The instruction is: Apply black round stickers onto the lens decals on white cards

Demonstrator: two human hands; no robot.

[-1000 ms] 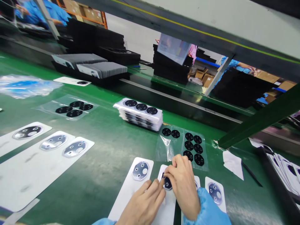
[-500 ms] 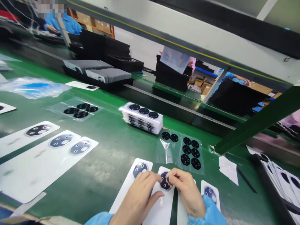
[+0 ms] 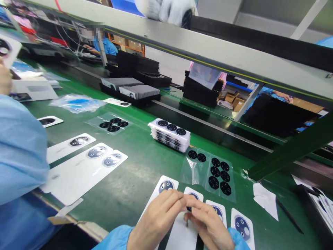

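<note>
My left hand [image 3: 159, 216] and my right hand [image 3: 209, 220] meet at the fingertips above a white phone-back-shaped panel [image 3: 182, 232] with a dark round camera patch. The fingers of both are bent and pinched together; whatever small thing is between them is hidden. Similar white panels lie on either side: one by my left hand [image 3: 166, 184], one partly behind my right hand [image 3: 220, 210], and another farther right [image 3: 242, 227]. Just beyond the hands, a clear plastic sheet [image 3: 194, 170] carries several black discs [image 3: 225, 176] with small holes.
Behind stands a stack of white disc sheets [image 3: 169, 137]. At left, a co-worker's blue sleeve [image 3: 20, 149] reaches over more panels [image 3: 78, 180]. A green post [image 3: 291, 151], a torn white paper [image 3: 265, 200] and a dark tray of panels [image 3: 316, 211] are right.
The view has swung left, bringing a co-worker's arm into sight. My left fingers have closed in and now touch my right fingertips over the panel's camera patch.
</note>
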